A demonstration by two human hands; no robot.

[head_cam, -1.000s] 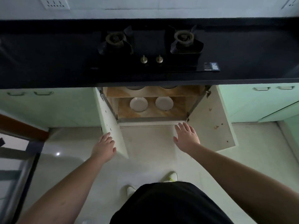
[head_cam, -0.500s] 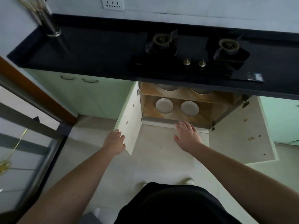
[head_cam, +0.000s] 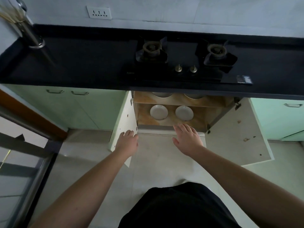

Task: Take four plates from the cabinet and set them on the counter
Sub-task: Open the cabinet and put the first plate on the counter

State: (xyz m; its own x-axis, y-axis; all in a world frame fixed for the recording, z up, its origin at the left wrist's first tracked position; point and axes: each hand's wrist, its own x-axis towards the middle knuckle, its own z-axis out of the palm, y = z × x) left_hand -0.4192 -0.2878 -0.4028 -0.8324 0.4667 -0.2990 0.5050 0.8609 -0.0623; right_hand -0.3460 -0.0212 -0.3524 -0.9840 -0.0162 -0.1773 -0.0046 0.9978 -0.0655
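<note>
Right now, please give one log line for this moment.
cabinet: open | plates: on shelves | left hand: empty | right hand: empty, reaching | counter: no plates

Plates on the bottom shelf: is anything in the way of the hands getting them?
Nothing visible is. Both cabinet doors are swung open, the left plate and right plate lie uncovered, and the right hand and left hand hover empty just in front of the shelf.

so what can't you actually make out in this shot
- Upper shelf plates, head view: only their front rims show, the counter edge hides the rest.
- Whether the lower plates are single or stacked: too small and dim.
- Left hand against the left door: touching or not is unclear.
- Hob sticker: print too small.
</note>
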